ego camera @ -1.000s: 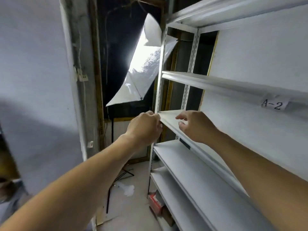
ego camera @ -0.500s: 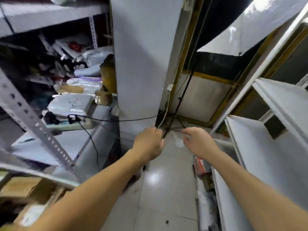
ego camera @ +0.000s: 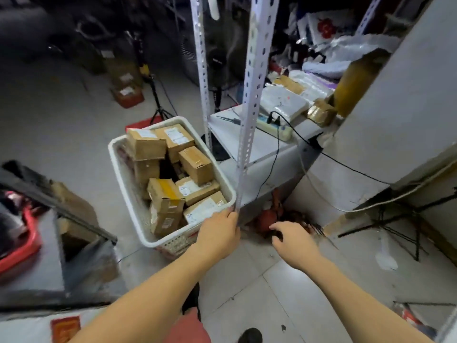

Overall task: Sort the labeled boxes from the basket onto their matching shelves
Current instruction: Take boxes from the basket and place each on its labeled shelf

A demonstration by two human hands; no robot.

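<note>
Both hands are empty, the left hand [ego camera: 218,235] loose-fingered over the near corner of the white basket [ego camera: 123,179] at eleven o'clock, right hand [ego camera: 293,240] spread, likely choosing among the boxes [ego camera: 184,174] heaped inside.

White basket [ego camera: 128,194] on the floor is stuffed with cardboard boxes [ego camera: 170,179], some showing white labels. Left hand [ego camera: 217,233] hovers over its near corner, right hand [ego camera: 294,241] hangs loosely open beside it. A perforated metal shelf post [ego camera: 252,95] rises right next to the basket.
</note>
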